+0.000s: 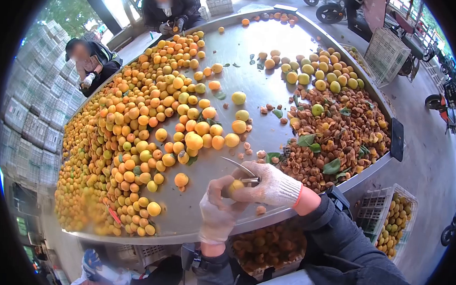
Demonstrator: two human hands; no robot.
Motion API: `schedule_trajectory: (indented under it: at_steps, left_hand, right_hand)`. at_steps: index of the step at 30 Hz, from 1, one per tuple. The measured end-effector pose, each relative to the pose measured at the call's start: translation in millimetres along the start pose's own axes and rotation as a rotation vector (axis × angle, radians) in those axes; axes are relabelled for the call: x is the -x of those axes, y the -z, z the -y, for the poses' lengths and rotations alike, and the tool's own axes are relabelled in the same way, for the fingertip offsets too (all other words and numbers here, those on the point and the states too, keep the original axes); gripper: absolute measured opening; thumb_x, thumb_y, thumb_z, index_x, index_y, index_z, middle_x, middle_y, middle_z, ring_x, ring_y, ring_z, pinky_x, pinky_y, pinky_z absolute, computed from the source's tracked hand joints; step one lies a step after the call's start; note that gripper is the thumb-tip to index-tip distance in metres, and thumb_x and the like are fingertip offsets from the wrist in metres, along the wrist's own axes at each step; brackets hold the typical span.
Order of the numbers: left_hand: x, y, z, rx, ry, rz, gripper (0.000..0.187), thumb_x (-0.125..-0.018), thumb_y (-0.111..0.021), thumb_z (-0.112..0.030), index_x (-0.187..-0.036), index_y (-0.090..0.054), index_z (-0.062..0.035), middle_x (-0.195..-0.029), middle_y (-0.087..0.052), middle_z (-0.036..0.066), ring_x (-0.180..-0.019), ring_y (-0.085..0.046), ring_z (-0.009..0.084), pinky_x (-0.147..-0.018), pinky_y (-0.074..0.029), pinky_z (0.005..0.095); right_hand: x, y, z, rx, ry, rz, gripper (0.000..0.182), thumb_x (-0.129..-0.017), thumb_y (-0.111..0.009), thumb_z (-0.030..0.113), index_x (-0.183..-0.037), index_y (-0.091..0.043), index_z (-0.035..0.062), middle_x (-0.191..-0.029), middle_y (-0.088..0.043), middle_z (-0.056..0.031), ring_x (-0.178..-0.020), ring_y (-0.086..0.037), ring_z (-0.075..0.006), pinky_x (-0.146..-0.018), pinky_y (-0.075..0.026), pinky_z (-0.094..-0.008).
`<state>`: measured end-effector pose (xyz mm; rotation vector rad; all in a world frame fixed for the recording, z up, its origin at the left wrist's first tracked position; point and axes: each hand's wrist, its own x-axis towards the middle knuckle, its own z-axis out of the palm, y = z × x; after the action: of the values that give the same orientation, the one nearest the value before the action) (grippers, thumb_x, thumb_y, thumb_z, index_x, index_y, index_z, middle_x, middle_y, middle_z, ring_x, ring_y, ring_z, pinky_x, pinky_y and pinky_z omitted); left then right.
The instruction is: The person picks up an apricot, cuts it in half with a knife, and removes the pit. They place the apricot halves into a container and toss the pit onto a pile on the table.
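My left hand (218,212), in a pale work glove, is closed around a yellow-green apricot (235,188) above the near edge of the metal table. Close against it, my right hand (274,185), in a white knitted glove with an orange cuff, grips a curved metal cutting tool (238,166). Its long pointed tip sticks out to the left above the fruit; a second, shorter metal part shows beside the apricot. Fingers partly hide the fruit and the tool's handle. Left of my hands lies a large spread of whole apricots (138,119).
Pits and scraps (333,136) with leaves are heaped on the right of the table (259,98), with greener apricots (321,70) behind. A crate of fruit (393,223) stands at lower right. Two people (172,10) work beyond the far left edge. A red-handled tool (113,214) lies among apricots.
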<state>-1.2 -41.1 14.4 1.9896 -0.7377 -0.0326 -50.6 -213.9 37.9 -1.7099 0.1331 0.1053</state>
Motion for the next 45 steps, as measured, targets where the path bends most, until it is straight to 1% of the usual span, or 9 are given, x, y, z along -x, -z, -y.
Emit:
schedule_trajectory:
  at_steps: [2, 7, 18, 24, 32, 35, 39, 40, 45]
  left_hand:
    - [-0.7, -1.6, -2.4, 0.037, -0.159, -0.032, 0.055, -0.069, -0.084, -0.016, -0.117, -0.057, -0.0084, -0.097, -0.064, 0.011, -0.088, -0.065, 0.0254, -0.076, -0.053, 0.0330]
    - [-3.2, 3.0, -3.8, -0.087, -0.346, -0.015, 0.057, -0.071, -0.080, -0.008, -0.122, -0.056, -0.0117, -0.100, -0.064, 0.011, -0.087, -0.065, 0.0272, -0.074, -0.053, 0.0338]
    - [1.2, 8.2, -1.1, -0.124, -0.330, -0.020, 0.054, -0.076, -0.071, 0.002, -0.125, -0.054, -0.0094, -0.103, -0.067, 0.011, -0.088, -0.066, 0.0295, -0.076, -0.053, 0.0351]
    - [0.4, -4.7, 7.9, -0.194, -0.347, -0.079, 0.042, -0.085, -0.063, -0.009, -0.126, -0.055, -0.0071, -0.093, -0.064, 0.012, -0.083, -0.063, 0.0337, -0.069, -0.053, 0.0390]
    - [-3.6, -7.3, 20.7, 0.712, 0.270, -0.469, 0.050, -0.099, -0.045, -0.043, -0.117, -0.057, 0.0019, -0.078, -0.058, 0.002, -0.067, -0.054, 0.0140, -0.055, -0.047, 0.0281]
    - [-8.1, 8.7, 17.3, 1.136, 0.574, -0.392, 0.063, -0.095, -0.045, -0.057, -0.118, -0.055, 0.0004, -0.068, -0.054, 0.002, -0.059, -0.050, 0.0123, -0.048, -0.040, 0.0253]
    - [-3.4, 6.0, 32.1, 1.337, 0.536, -0.167, 0.070, -0.091, -0.046, -0.064, -0.118, -0.054, -0.0002, -0.065, -0.052, 0.001, -0.054, -0.047, 0.0111, -0.045, -0.036, 0.0245]
    - [-2.6, 2.7, 29.8, 1.310, 0.557, -0.089, 0.071, -0.090, -0.045, -0.064, -0.118, -0.054, 0.0000, -0.064, -0.052, 0.002, -0.052, -0.047, 0.0115, -0.044, -0.036, 0.0241]
    - [4.4, -17.7, 25.5, 1.103, 0.638, 0.174, 0.068, -0.092, -0.044, -0.063, -0.115, -0.055, 0.0003, -0.063, -0.052, 0.002, -0.050, -0.047, 0.0122, -0.044, -0.037, 0.0230]
  right_hand:
    - [1.7, 2.9, 7.1, -0.083, -0.053, 0.012, 0.044, -0.079, -0.070, 0.029, -0.111, -0.060, 0.0009, -0.102, -0.068, -0.0149, -0.092, -0.065, -0.0223, -0.083, -0.049, -0.0324]
    - [6.5, 10.1, 29.9, -0.231, -0.263, 0.082, 0.040, -0.081, -0.070, 0.025, -0.113, -0.062, 0.0027, -0.084, -0.066, -0.0038, -0.058, -0.055, -0.0073, -0.051, -0.046, -0.0218]
    - [6.9, -12.7, 21.6, -0.396, -0.229, 0.023, 0.032, -0.085, -0.064, 0.019, -0.112, -0.061, 0.0029, -0.077, -0.063, -0.0016, -0.058, -0.055, -0.0071, -0.051, -0.045, -0.0213]
    - [2.1, -24.3, 14.9, -0.442, -0.245, -0.085, 0.030, -0.084, -0.058, 0.013, -0.112, -0.060, 0.0021, -0.077, -0.062, -0.0022, -0.056, -0.055, -0.0075, -0.050, -0.044, -0.0220]
    - [8.7, -22.2, 17.9, -0.448, -0.215, 0.037, 0.028, -0.085, -0.061, 0.013, -0.112, -0.064, 0.0078, -0.073, -0.062, -0.0003, -0.048, -0.053, -0.0058, -0.040, -0.040, -0.0192]
    - [21.4, -5.5, 9.7, -0.377, -0.222, 0.152, 0.026, -0.083, -0.063, 0.019, -0.107, -0.069, 0.0088, -0.076, -0.063, -0.0008, -0.054, -0.055, -0.0072, -0.049, -0.044, -0.0214]
    - [29.9, 1.8, -8.2, 0.138, 0.032, 0.279, 0.024, -0.084, -0.065, 0.018, -0.105, -0.071, 0.0072, -0.090, -0.071, -0.0037, -0.069, -0.063, -0.0127, -0.066, -0.052, -0.0263]
    - [26.4, 3.7, -7.7, 0.250, 0.030, 0.153, 0.025, -0.084, -0.064, 0.015, -0.107, -0.070, 0.0066, -0.094, -0.072, -0.0059, -0.079, -0.066, -0.0172, -0.078, -0.052, -0.0297]
    - [20.2, 10.9, 26.3, -0.598, -0.090, -0.428, 0.020, -0.086, -0.056, 0.006, -0.104, -0.065, 0.0046, -0.066, -0.056, -0.0032, -0.047, -0.049, -0.0111, -0.043, -0.039, -0.0243]
